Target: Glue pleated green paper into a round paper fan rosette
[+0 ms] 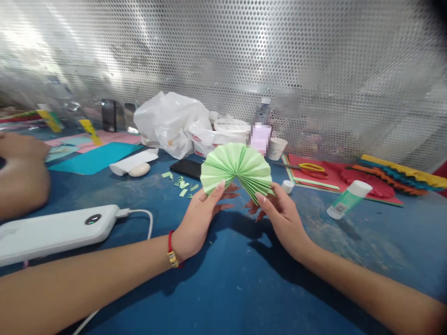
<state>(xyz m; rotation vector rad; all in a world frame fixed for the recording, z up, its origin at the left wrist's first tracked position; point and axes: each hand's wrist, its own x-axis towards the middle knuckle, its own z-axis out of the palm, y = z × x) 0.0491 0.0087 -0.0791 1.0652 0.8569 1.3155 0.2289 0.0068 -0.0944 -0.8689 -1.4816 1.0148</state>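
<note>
Paper, pale green and pleated into a half-round fan [236,167], stands upright between our two hands, just above the blue table [223,288] and near its middle. Our left hand [199,216] pinches the fan's lower left edge, thumb in front and the other fingers behind. Our right hand [281,214] pinches the lower right edge the same way, thumb on the front pleats. The hands are close together, but we cannot tell whether they touch.

Just behind the fan lie a black phone [186,167] and small green paper scraps [181,184]. To our right a glue stick [347,199] lies on its side, and a small white cap [287,186] sits near our right hand. Yellow-handled scissors [310,168] rest on red paper [335,179]. To our left lies a white power bank [56,230] with a cable plugged in, and another person's hand [21,181] rests at the far left. A white plastic bag [171,121] sits at the back.
</note>
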